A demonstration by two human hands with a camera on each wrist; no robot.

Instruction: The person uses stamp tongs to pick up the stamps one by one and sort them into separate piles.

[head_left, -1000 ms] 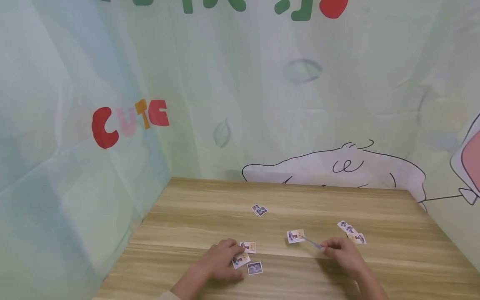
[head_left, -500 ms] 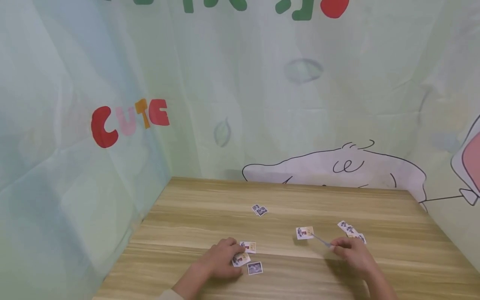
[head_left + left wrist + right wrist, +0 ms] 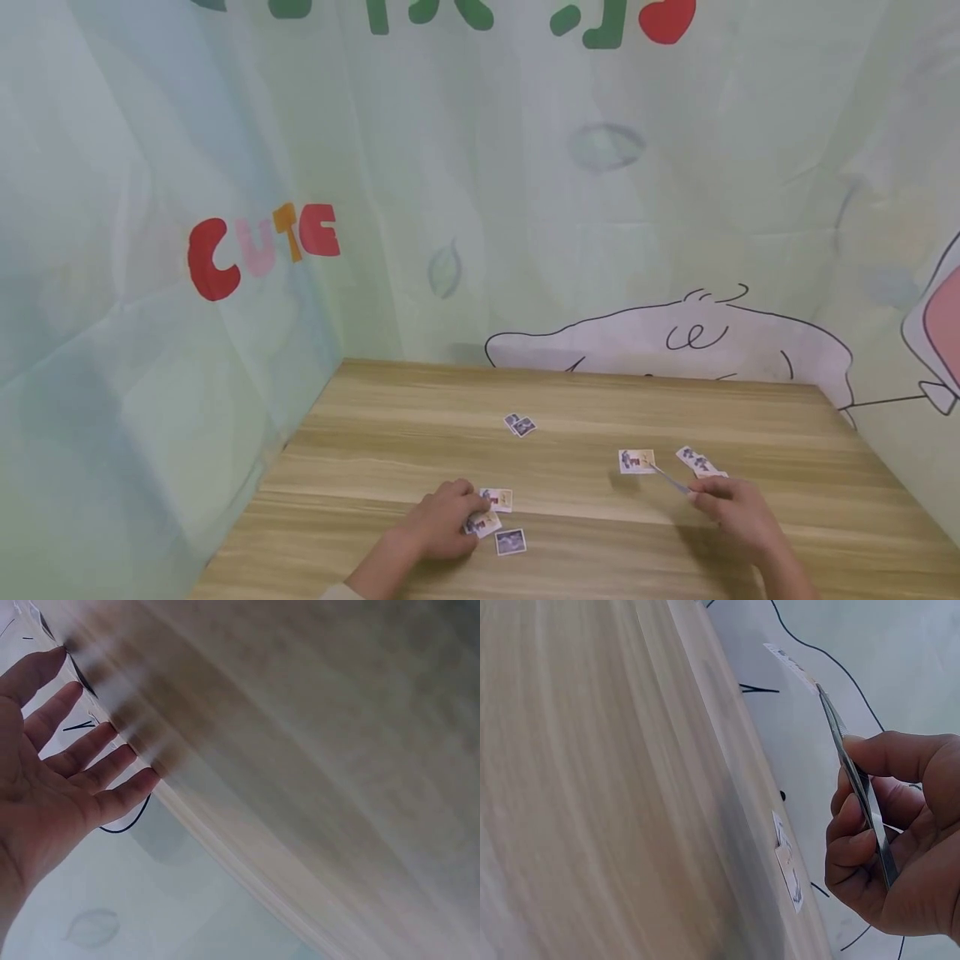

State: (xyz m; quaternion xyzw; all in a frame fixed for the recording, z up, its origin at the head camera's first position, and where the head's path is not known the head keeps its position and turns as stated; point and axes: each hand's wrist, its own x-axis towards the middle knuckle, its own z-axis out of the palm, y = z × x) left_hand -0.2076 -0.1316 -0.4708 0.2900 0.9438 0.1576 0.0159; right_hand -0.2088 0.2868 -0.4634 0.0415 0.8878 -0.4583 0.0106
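My right hand (image 3: pixel 738 512) pinches metal tweezers (image 3: pixel 835 727), whose tips grip a small picture card (image 3: pixel 636 462) at its right edge. In the right wrist view that card (image 3: pixel 789 666) is raised off the tabletop. My left hand (image 3: pixel 441 523) lies low on the left with fairly straight, spread fingers; in the left wrist view its fingertips meet the table surface. Beside those fingers are two coloured cards, an upper one (image 3: pixel 498 500) and a lower one (image 3: pixel 483 524), both partly covered by the hand. A purple-grey card (image 3: pixel 511 542) lies just right of them.
Two overlapping purple-grey cards (image 3: pixel 524 427) lie toward the back of the wooden table (image 3: pixel 375 450). Several overlapping cards (image 3: pixel 701 462) form a slanted row at the right, partly behind the right hand. A printed cloth (image 3: pixel 525 208) hangs behind and beside the table.
My right hand has moved to the right, carrying the card in the tweezers toward the slanted row. My left hand has stayed nearly still, its thumb drawn slightly inward.
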